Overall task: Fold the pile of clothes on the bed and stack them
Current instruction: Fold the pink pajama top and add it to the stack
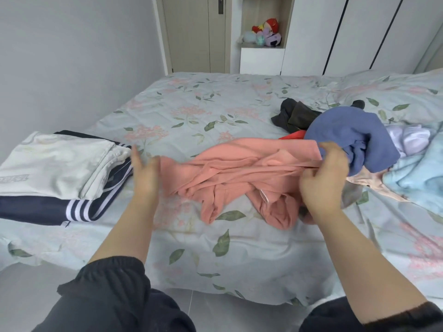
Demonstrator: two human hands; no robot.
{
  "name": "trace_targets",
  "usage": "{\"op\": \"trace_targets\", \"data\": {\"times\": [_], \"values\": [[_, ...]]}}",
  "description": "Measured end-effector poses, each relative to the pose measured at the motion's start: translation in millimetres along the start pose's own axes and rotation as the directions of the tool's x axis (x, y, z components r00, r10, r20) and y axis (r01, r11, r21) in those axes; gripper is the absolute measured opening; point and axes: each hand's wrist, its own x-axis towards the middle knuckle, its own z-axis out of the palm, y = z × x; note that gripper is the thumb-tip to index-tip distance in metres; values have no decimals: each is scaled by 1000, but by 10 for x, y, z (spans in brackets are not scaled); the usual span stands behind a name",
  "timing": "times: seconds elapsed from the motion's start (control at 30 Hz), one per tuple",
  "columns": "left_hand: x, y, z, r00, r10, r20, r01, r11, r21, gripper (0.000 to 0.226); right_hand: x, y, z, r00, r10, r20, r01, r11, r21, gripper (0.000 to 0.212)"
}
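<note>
A salmon-pink garment [239,173] lies crumpled and stretched sideways across the floral bedspread [215,104]. My left hand [146,173], blurred, grips its left end. My right hand [323,180] pinches its right end, fingers curled round the cloth. To the right sits the unfolded pile: a blue garment [347,130], a dark one [294,113], a red scrap [294,135], lilac [412,140] and light-blue [419,180] pieces. On the left stands the folded stack, with a white garment [55,164] on top of a navy one with white stripes [48,209].
The bed's front edge runs just past my forearms, with grey floor tiles [215,312] below. A grey wall [72,56] borders the bed on the left. Behind are a door [194,32], a niche with plush toys [266,32] and white wardrobes [359,32].
</note>
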Motion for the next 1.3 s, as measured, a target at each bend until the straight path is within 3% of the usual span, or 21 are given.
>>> {"op": "trace_targets", "data": {"times": [0.07, 0.17, 0.33, 0.4, 0.43, 0.47, 0.5, 0.57, 0.6, 0.63, 0.7, 0.77, 0.83, 0.93, 0.97, 1.0, 1.03, 1.1, 1.13, 1.2, 1.3], "values": [[-102, -70, 148, 955, 175, 241, -228, 950, 213, 68, -135, -101, 118, 943, -131, 305, 172, 979, -111, 62], [-253, -268, 312, 813, 139, 566, -481, 708, 517, 78, -287, -158, 235, 704, -151, 695, 328, 936, -129, 59], [-304, -341, 397, 716, 203, 668, -608, 651, 454, 78, -174, -274, 49, 319, -98, 943, -43, 992, 118, 7], [-312, -351, 423, 680, 169, 714, -640, 613, 464, 67, -123, -243, -73, 137, -101, 985, 83, 992, 90, 23], [-333, -356, 445, 676, 159, 720, -645, 599, 474, 50, -108, -220, -126, 67, -147, 987, 38, 989, 144, 29], [-360, -345, 467, 688, 149, 711, -639, 590, 494, 31, -93, -223, -156, 74, -199, 977, -79, 976, 205, 28], [-381, -321, 485, 713, 133, 688, -610, 602, 516, 24, -67, -239, -170, 196, -215, 957, -231, 938, 259, 27], [-376, -275, 517, 751, 79, 655, -520, 683, 513, 27, -16, -177, -122, 629, -129, 767, -306, 865, 397, 14], [-381, -238, 539, 757, 47, 652, -461, 746, 481, 25, 25, -142, -83, 743, -88, 664, -201, 917, 346, 23], [-401, -188, 561, 758, 11, 652, -392, 807, 441, 25, 14, -102, -41, 759, -106, 642, -64, 970, 235, 52], [-472, -72, 593, 771, -54, 635, -232, 904, 358, 29, -114, -100, 28, 616, -132, 777, 93, 991, 95, 78], [-549, 49, 585, 796, -93, 599, -87, 960, 265, 34, -180, -197, 33, 586, -171, 792, 100, 985, 139, 37], [-575, 197, 545, 778, -196, 597, 116, 979, 170, 30, -108, -294, -27, 549, -195, 813, 64, 979, 191, 34], [-489, 535, 457, 674, -293, 679, 283, 950, 129, 25, 66, -541, -261, 223, -235, 946, -235, 929, 286, 18], [-450, 647, 474, 702, -278, 656, 300, 950, 82, 23, 113, -600, -307, 202, -255, 946, -374, 872, 315, 14], [-384, 736, 520, 781, -245, 575, 266, 963, 49, 17, 158, -661, -317, 272, -237, 933, -466, 816, 343, 16], [-311, 812, 566, 871, -186, 455, 170, 982, 77, 9, 212, -708, -290, 417, -172, 892, -478, 794, 376, 20], [-202, 867, 617, 968, 19, 251, -103, 940, 325, 26, 333, -718, -200, 784, 19, 620, -270, 911, 313, 17], [-185, 852, 611, 964, 102, 245, -203, 878, 433, 37, 380, -681, -165, 892, 74, 445, -187, 959, 215, 24], [-205, 760, 559, 937, 166, 307, -320, 759, 567, 47, 377, -505, -94, 939, 125, 320, -180, 972, 148, 55], [-368, 375, 467, 895, 89, 437, -399, 599, 694, 44, 186, -260, 32, 948, 80, 308, -109, 991, 77, 58]]}}
